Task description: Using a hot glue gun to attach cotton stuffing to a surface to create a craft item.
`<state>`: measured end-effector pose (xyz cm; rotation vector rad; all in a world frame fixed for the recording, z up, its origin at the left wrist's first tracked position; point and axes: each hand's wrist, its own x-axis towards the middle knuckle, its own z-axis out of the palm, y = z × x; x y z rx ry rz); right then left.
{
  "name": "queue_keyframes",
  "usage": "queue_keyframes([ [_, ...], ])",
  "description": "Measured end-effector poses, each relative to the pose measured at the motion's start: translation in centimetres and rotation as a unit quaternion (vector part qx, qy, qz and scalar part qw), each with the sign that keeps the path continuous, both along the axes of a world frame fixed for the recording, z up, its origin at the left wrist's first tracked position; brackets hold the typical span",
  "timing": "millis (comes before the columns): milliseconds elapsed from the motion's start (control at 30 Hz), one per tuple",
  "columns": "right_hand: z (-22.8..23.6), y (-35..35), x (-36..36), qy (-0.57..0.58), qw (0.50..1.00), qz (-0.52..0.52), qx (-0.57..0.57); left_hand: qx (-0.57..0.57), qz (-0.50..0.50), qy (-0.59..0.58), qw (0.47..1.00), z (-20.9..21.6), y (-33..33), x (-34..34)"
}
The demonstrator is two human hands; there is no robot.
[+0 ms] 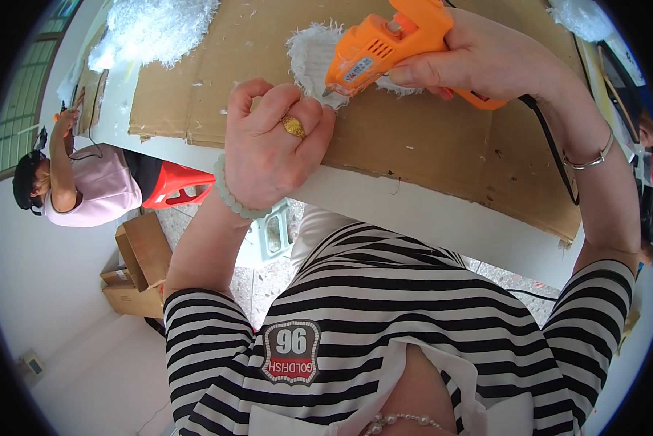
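Note:
My right hand (479,62) is wrapped round an orange glue gun (377,47) with a black cord (552,138) trailing from its handle. Its metal tip points down and left, at the lower edge of a white fluffy piece of fabric (313,54) with a ribbed middle. My left hand (279,138), wearing a gold ring and a pale bead bracelet, is closed at that same edge, just beside the tip. Its fingertips are hidden behind the knuckles, where the fabric seems pinched. Another bit of white fluff (399,89) shows below the gun.
A brown cardboard sheet (443,145) covers much of the white table (450,214). White fluffy material (152,33) is heaped at the far left, with more (581,18) at far right. On the left another person (94,185) works from a red stool (177,185). Cardboard boxes (134,298) stand on the floor.

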<state>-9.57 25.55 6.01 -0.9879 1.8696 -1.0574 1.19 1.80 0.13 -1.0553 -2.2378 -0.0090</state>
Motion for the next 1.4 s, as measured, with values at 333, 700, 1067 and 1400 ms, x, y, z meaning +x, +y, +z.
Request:
queue_keyframes([
  [333,2.3,-1.5,0.6,-0.018,0.986,-0.035,0.159,0.011,0.010,-0.003,1.000,0.0,0.0,-0.1],
  [700,-0.1,3.0,1.6,0.031,0.990,-0.117,0.076,0.079,0.053,-0.049,0.994,0.4,0.9,-0.7],
  [1067,-0.3,3.5,4.4,-0.100,0.865,-0.439,-0.220,0.142,0.088,-0.179,0.970,1.0,0.6,-4.4],
  [1400,-4.0,-2.6,3.0,-0.236,0.736,-0.486,-0.408,0.081,0.086,-0.286,0.951,2.0,0.7,-7.3],
])
